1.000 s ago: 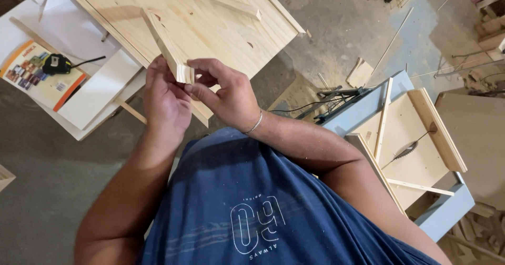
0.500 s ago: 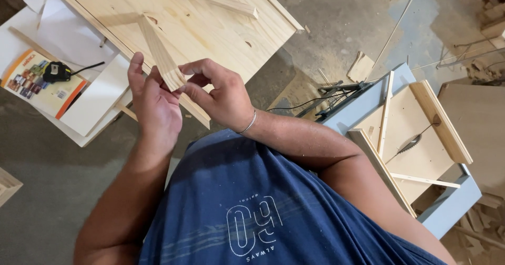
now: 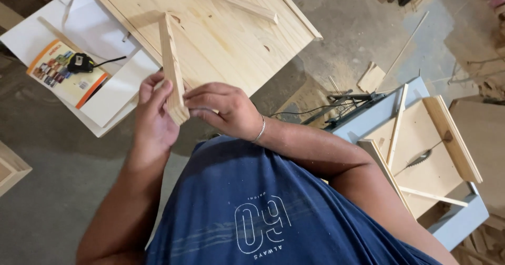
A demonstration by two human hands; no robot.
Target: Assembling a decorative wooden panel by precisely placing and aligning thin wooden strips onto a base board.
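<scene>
Here, at this moment:
Wood strip: a pale pine strip is held up in front of the person's chest, above the near edge of the big board. Its far end points away over the board; its near, cut end sits between the two hands.
Left hand: the left hand is cupped around the strip's near end from the left, fingers pressed flat against the side. This grip is closed on the wood strip.
Right hand: the right hand comes in from the right, with its fingertips meeting the strip's near end, touching it just beside the left hand. A thin bracelet circles the wrist. The grip here is also pinched on the wood strip.
Board: a large pine board lies flat on the counter, with a thin batten resting across its far part.
White sheet: a white panel lies left of the board, partly beneath it.
Leaflet: a coloured printed leaflet lies on the white panel.
Tape measure: a black tape measure sits on the leaflet's far corner.
Saw bench: a grey table saw stands at the right, well apart from the hands, with wood panels and thin slats lying across its top.
Floor: a dusty concrete floor with offcuts scattered about.
</scene>
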